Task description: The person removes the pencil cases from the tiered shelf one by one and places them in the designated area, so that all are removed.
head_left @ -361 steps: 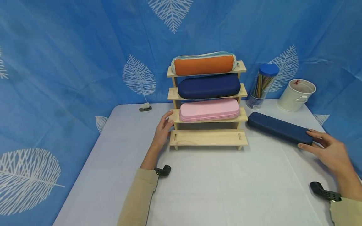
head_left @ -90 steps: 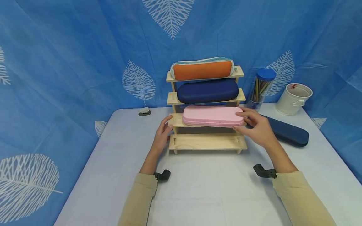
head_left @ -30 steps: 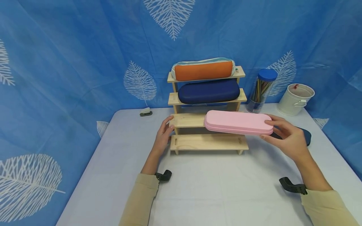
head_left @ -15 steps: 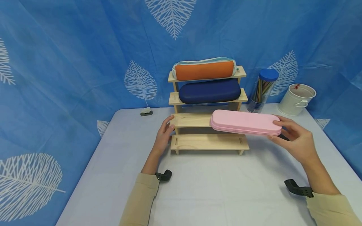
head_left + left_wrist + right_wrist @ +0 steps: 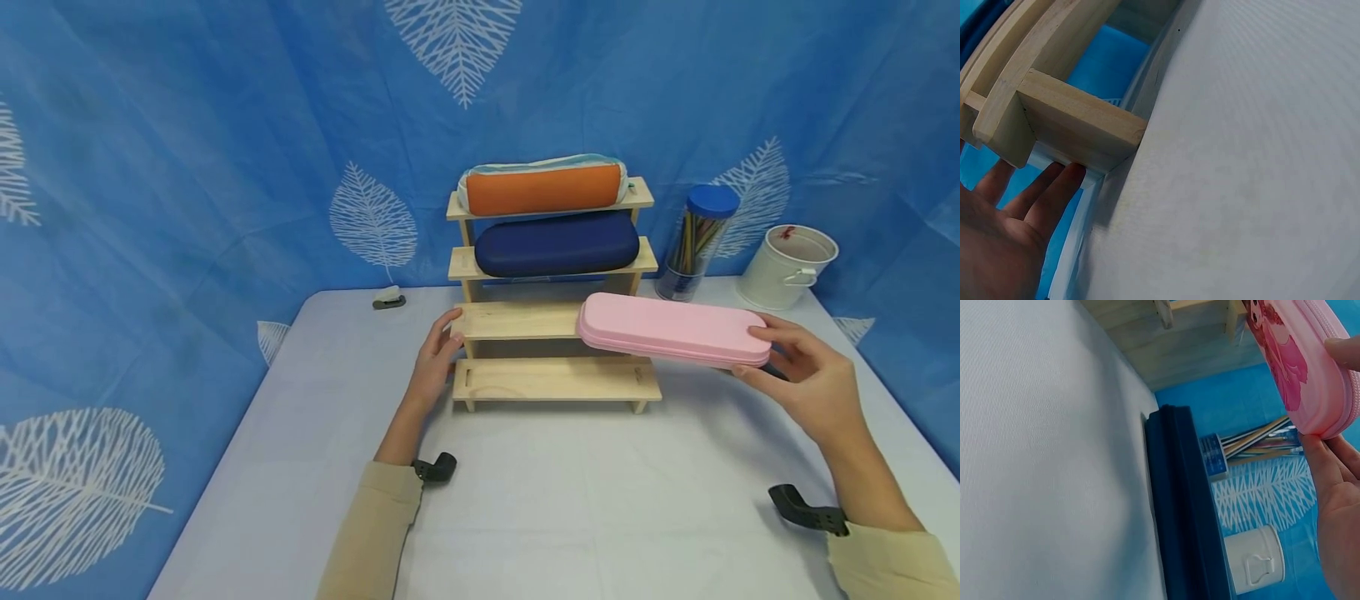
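Note:
A pink zipped pencil case is pinched at its right end by my right hand, thumb in front and fingers over the top. It hangs above the table, its left end overlapping the right part of the wooden tiered stand's third shelf. In the right wrist view, a pink printed figure shows on its underside. My left hand touches the stand's left end, and in the left wrist view its extended fingers lie against the side support. A dark blue case lies on the table below, mostly hidden in the head view.
The top shelf bears an orange pencil case; a navy case sits one shelf lower. Behind on the right stand a blue-lidded jar of sticks and a white bucket. A small stapler-like object lies back left.
My right hand let go of the dark blue case on the table, took the pink case from the third shelf, and has carried it rightward. My left hand has stayed at the stand.

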{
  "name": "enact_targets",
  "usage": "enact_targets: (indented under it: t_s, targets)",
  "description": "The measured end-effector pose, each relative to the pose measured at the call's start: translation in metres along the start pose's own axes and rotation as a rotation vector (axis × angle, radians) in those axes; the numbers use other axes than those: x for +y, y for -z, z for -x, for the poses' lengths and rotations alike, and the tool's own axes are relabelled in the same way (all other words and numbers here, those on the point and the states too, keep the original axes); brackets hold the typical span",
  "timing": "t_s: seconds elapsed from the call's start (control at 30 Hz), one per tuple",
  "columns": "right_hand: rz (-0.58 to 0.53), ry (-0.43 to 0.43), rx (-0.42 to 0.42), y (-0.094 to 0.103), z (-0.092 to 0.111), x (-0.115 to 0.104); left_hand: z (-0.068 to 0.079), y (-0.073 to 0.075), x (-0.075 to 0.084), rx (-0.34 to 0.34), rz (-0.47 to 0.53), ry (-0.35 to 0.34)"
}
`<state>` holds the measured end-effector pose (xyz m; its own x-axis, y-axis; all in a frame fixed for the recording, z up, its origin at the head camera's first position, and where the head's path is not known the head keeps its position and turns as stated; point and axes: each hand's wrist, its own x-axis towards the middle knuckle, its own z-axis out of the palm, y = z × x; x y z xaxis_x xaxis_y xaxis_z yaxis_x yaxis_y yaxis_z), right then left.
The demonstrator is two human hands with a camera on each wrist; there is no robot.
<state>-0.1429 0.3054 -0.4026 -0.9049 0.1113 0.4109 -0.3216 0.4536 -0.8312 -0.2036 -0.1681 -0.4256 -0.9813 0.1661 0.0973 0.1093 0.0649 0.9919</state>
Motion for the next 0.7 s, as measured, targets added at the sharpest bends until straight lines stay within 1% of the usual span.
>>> enact_targets:
  t_s: [0.13, 0.33, 0.53, 0.7]
  targets:
    - [0.000, -0.003, 0.003, 0.006, 0.002, 0.002, 0.000, -0.001, -0.001, -0.001, 0.007, -0.003]
    - [0.007, 0.000, 0.019, 0.012, 0.006, 0.006, 0.001, 0.000, -0.002, -0.005, -0.014, 0.005]
    - [0.046, 0.008, 0.034, 0.013, 0.005, 0.006, -0.002, 0.001, -0.002, 0.002, -0.007, -0.009]
    - [0.064, -0.004, 0.046, 0.014, 0.007, 0.011, -0.003, 0.001, -0.003, -0.001, -0.004, -0.012]
